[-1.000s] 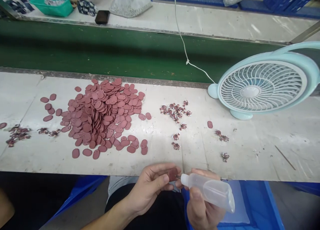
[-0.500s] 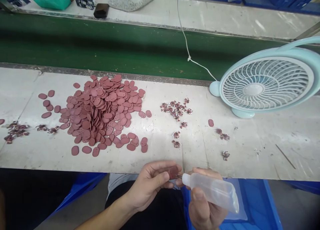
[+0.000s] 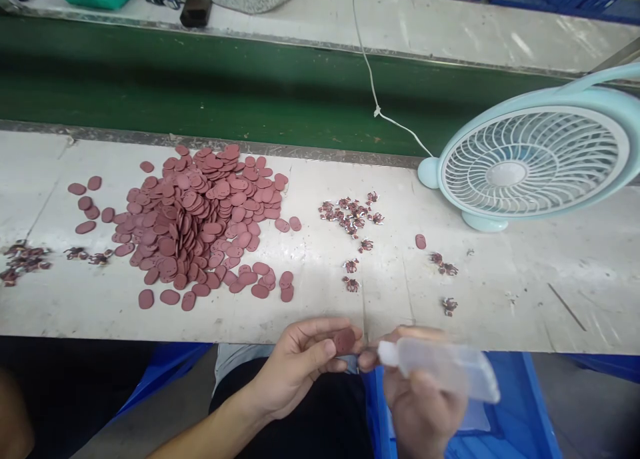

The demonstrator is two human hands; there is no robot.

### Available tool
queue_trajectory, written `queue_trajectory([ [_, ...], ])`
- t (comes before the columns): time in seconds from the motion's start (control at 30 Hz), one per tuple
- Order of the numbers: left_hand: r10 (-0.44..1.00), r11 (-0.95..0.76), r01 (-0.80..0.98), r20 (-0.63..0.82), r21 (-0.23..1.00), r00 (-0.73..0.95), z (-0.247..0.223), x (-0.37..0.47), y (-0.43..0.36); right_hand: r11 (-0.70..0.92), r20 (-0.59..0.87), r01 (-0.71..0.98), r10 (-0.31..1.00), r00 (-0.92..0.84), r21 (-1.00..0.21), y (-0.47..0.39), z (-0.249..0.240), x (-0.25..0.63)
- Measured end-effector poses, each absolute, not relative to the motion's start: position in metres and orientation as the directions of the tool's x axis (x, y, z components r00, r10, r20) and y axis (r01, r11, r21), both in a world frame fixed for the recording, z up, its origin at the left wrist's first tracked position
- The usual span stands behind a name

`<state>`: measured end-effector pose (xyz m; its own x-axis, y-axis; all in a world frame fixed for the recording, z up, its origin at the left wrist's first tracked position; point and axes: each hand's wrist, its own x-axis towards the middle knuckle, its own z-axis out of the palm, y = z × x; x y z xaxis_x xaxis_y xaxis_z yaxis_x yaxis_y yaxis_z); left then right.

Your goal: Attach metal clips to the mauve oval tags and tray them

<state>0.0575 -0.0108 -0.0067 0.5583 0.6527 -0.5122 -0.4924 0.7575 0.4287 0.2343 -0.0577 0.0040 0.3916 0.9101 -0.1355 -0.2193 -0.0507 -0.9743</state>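
The left hand (image 3: 295, 369) pinches one disc (image 3: 345, 340) by the near edge of the table (image 3: 315, 306); the right hand (image 3: 425, 409), at three o'clock, grips a bottle (image 3: 453, 367). What's finished I cannot tell, but the pile (image 3: 200, 219) at ten suggests plenty left, with open room at eleven before the small figures (image 3: 351, 214).

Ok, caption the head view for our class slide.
Left hand holds a reddish disc, right hand a plastic bottle, near a pile of discs.
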Motion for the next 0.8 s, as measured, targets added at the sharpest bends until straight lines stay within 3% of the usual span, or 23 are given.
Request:
queue_trajectory([
  [0.07,0.659,0.752,-0.504,-0.505,0.425,0.557,-0.005,0.055,-0.009,-0.01,-0.234,-0.489,0.886,0.401,-0.872,-0.039,0.008,0.247],
  [0.17,0.668,0.744,-0.509,-0.512,0.433,0.54,-0.006,0.05,-0.007,-0.041,-0.398,-0.883,0.902,0.168,-0.467,-0.013,-0.007,0.281],
  [0.27,0.679,0.733,-0.497,-0.545,0.464,0.492,-0.009,0.044,-0.005,-0.104,-0.293,-0.991,0.953,-0.076,-0.081,-0.001,-0.035,0.308],
  [0.33,0.68,0.731,-0.487,-0.571,0.478,0.46,-0.011,0.04,-0.004,-0.103,-0.239,-0.994,0.966,-0.096,-0.018,-0.002,-0.047,0.315],
  [0.4,0.678,0.731,-0.482,-0.59,0.483,0.437,-0.013,0.037,-0.003,-0.045,-0.24,-0.987,0.971,-0.007,-0.152,-0.008,-0.05,0.31],
  [0.43,0.679,0.729,-0.482,-0.597,0.486,0.426,-0.013,0.035,-0.002,-0.021,-0.255,-0.946,0.965,0.065,-0.322,-0.011,-0.048,0.305],
  [0.5,0.684,0.724,-0.481,-0.607,0.494,0.406,-0.014,0.033,-0.001,-0.041,-0.264,-0.682,0.938,0.226,-0.731,-0.018,-0.042,0.293],
  [0.57,0.689,0.718,-0.484,-0.612,0.501,0.388,-0.015,0.032,0.0,-0.128,-0.245,-0.342,0.914,0.324,-0.931,-0.021,-0.036,0.28],
  [0.67,0.692,0.713,-0.488,-0.618,0.504,0.374,-0.015,0.032,0.001,-0.199,-0.142,0.171,0.945,0.295,-0.965,-0.014,-0.032,0.265],
  [0.73,0.689,0.716,-0.485,-0.619,0.502,0.376,-0.014,0.032,0.001,-0.167,-0.07,0.544,0.978,0.195,-0.822,-0.005,-0.033,0.258],
  [0.8,0.685,0.721,-0.479,-0.618,0.5,0.386,-0.013,0.033,0.0,-0.114,-0.054,0.705,0.993,0.108,-0.7,0.005,-0.035,0.254],
])
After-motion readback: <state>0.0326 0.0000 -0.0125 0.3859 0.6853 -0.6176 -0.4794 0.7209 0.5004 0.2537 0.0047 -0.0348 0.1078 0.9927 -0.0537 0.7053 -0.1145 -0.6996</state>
